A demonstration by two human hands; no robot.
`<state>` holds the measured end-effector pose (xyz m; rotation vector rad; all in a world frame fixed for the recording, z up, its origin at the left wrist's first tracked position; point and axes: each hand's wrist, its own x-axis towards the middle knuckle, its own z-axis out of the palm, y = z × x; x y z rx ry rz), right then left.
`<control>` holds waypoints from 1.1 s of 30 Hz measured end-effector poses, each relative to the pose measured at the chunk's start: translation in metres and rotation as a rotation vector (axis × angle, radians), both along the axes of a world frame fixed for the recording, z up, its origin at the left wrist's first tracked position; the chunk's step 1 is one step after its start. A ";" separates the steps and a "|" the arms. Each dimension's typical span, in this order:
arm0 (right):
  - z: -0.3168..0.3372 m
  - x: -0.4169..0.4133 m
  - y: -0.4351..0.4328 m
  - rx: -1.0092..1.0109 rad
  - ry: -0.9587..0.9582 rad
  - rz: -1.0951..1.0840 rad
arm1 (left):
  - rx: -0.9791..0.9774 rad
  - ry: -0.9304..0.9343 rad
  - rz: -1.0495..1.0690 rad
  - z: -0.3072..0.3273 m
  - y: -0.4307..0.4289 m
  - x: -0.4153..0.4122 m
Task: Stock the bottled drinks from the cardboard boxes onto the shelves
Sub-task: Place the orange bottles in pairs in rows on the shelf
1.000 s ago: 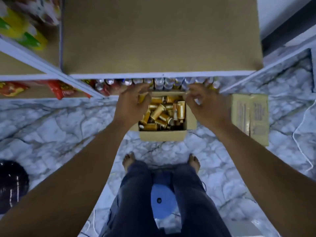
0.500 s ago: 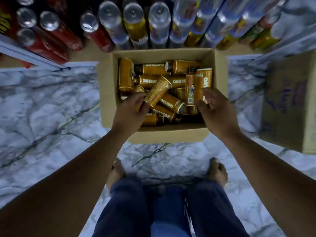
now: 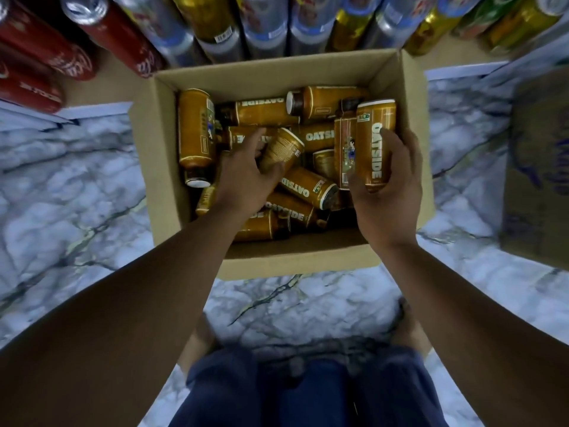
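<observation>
I observe an open cardboard box (image 3: pixel 144 155) standing on the marble floor (image 3: pixel 61 186), its far end pushed against the bottom shelf (image 3: pixel 98 87). The box holds a loose jumble of gold-brown OATSIDE bottles (image 3: pixel 264 110), most lying on their sides at mixed angles. One lies along the left wall with its cap toward me.

Left hand (image 3: pixel 243 177): inside the box, left of centre. Its fingers are curled round a tilted bottle (image 3: pixel 281 149) whose base points up and to the right. That bottle rests among the others in the pile.

Right hand (image 3: pixel 388 192): inside the box at the right side. Thumb and fingers are clamped round the lower part of a second bottle (image 3: pixel 375 140), label lettering facing me. This bottle stands close to the right wall of the box, touching a neighbouring bottle (image 3: pixel 346 149) on its left.

On the shelf beyond the box I note rows of stocked drinks: red bottles (image 3: pixel 117 35) at the left, silver-blue ones (image 3: pixel 264 23) in the middle, gold and green ones (image 3: pixel 431 29) toward the right.

A second cardboard box (image 3: pixel 538 167) with blue printing sits on the floor to the right, apart from the first. Blue trousers (image 3: pixel 308 392) fill the lower edge of the view.
</observation>
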<state>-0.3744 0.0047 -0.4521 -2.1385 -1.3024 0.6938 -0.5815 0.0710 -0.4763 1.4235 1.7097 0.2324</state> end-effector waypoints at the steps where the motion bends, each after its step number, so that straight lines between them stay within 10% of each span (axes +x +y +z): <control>1: -0.001 0.001 0.000 0.009 0.000 -0.009 | 0.002 0.005 0.000 -0.002 0.000 0.000; 33: 0.000 -0.006 -0.008 0.122 0.138 -0.062 | 0.021 -0.040 -0.093 0.002 -0.040 0.006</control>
